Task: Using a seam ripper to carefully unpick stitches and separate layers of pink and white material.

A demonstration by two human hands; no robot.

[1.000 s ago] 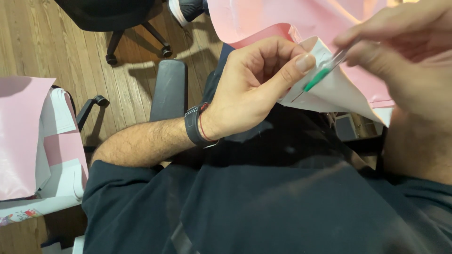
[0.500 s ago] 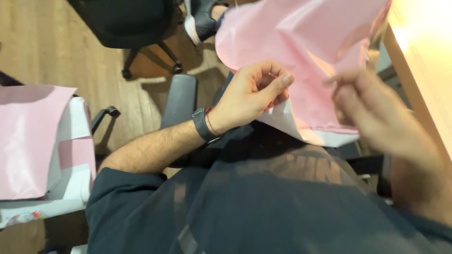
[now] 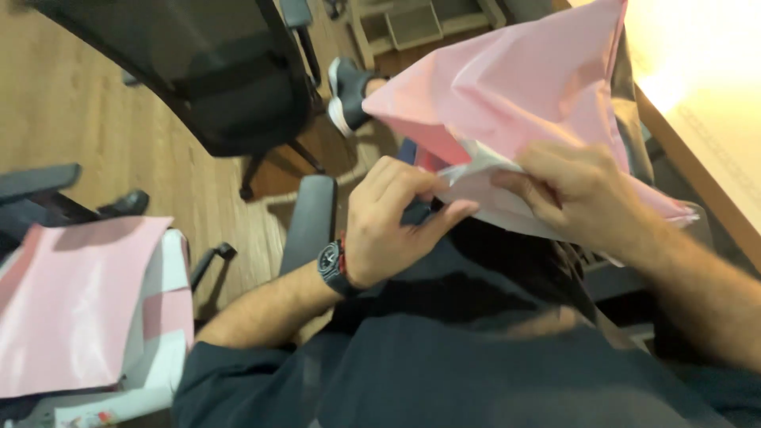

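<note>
- My left hand (image 3: 392, 226) is closed in a pinch: thumb and curled fingers nip the near white edge of the glossy pink plastic mailer bag (image 3: 523, 95), just above my lap.
- My right hand (image 3: 575, 190) lies over the same mouth edge, fingers bent down onto the plastic and gripping it beside the left hand.
- The bag is held up in front of my chest, between my dark shirt (image 3: 476, 364) and the pale wooden desk edge (image 3: 697, 150); its body billows upward and away from me.
- As I judge it, the opening is gathered between both hands but not flat or sealed; the lip still looks crumpled, so the closing work is only partway done.
- A flat stack of similar pink mailers (image 3: 75, 301) lies well apart, down to my left, beside a black office chair (image 3: 230, 87).
</note>
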